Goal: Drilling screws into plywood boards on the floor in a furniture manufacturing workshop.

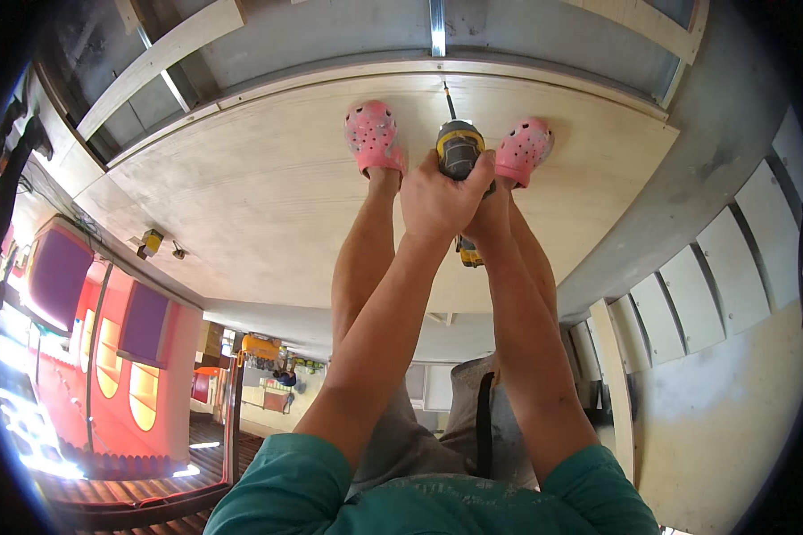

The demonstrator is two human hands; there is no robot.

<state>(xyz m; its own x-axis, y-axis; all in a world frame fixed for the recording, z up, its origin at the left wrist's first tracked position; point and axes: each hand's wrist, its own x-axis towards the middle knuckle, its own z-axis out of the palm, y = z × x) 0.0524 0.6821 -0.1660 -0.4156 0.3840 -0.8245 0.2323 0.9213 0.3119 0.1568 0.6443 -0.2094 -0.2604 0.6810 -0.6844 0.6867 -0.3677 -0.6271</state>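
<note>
Both my hands are closed around a yellow and black cordless drill (460, 153). My left hand (439, 203) wraps the back and left side of its body. My right hand (491, 214), partly hidden behind the left, grips the handle, and a yellow part shows below it. A long thin driver bit (450, 100) points away from me, its tip at the wooden strip along the far edge of a pale plywood sheet (268, 205). The drill stands between two pink clogs, the left clog (372, 135) and the right clog (525, 150), which I wear on the sheet.
Beyond the sheet lies an open frame of wooden strips (165, 67) and metal bars over grey panels. A small yellow and black tool (150, 242) rests on the sheet's left. White panels (732, 267) line the right. A pink and purple structure (143, 357) stands lower left.
</note>
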